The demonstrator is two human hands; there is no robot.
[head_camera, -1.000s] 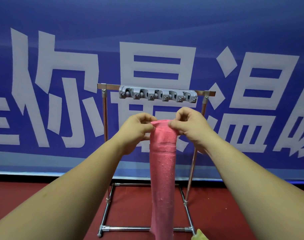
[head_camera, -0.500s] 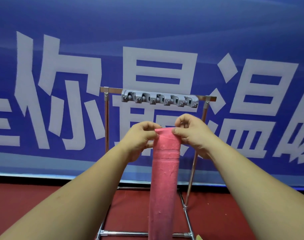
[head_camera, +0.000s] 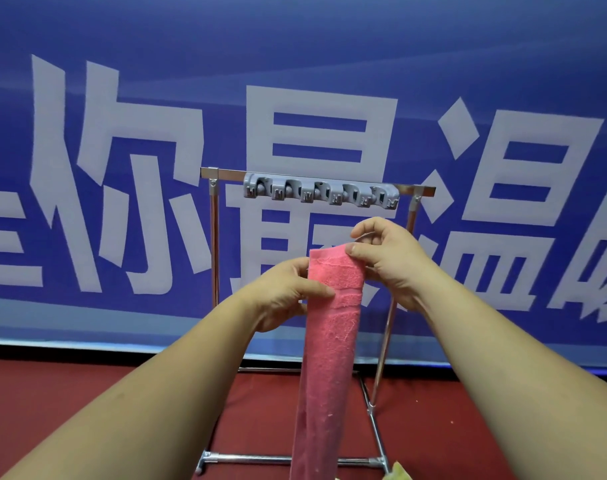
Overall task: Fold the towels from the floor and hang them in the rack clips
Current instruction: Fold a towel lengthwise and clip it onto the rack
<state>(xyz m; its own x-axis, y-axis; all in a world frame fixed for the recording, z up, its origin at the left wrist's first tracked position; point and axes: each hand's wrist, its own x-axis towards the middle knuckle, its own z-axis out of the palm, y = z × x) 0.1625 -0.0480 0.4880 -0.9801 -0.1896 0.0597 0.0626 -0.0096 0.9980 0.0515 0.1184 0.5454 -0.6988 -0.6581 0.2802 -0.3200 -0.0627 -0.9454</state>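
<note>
Your left hand (head_camera: 288, 289) pinches the pink towel (head_camera: 329, 341) at its left edge, and your right hand (head_camera: 388, 258) pinches the top corner. The towel hangs folded below the grey clips (head_camera: 321, 194). Keep the top edge flat (layers seem aligned) and lift it straight into one clip.

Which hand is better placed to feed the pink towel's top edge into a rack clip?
Probably the right hand: it pinches the top corner of the pink towel and sits higher, nearer the grey clip strip. The left hand grips its edge lower down.
</note>
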